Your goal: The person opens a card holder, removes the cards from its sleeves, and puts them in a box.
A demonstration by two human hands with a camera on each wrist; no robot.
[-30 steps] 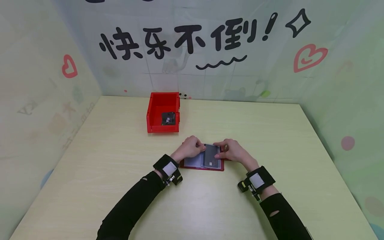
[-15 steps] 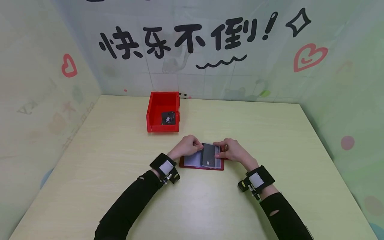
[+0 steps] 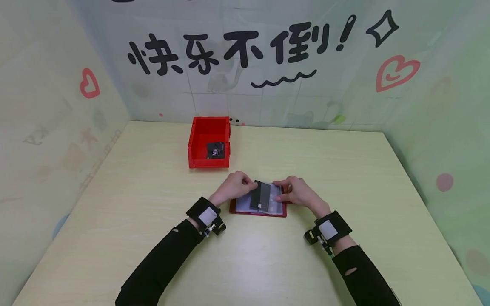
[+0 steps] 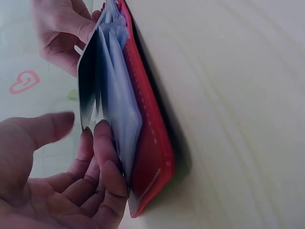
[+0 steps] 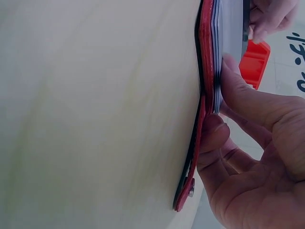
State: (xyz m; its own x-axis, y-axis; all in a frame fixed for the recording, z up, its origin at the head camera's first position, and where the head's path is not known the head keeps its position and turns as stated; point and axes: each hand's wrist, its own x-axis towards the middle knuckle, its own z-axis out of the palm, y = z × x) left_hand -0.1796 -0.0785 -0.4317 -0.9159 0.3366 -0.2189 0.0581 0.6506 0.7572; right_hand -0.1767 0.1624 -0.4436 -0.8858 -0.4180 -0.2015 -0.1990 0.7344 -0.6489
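1. Head: from above the near side of the table (image 3: 264, 263), facing forward and down, far enough back to include left grip (image 3: 235, 185), right grip (image 3: 300, 193) and back wall (image 3: 329, 100).
2. Left wrist: low and close behind the left grip, facing along the red card holder (image 4: 148, 164); rolled sideways, table at frame right.
3. Right wrist: equally close, rolled oppositely, table at frame left.
4. All three share both grips and holder; head and right wrist share the red bin (image 3: 198, 146).
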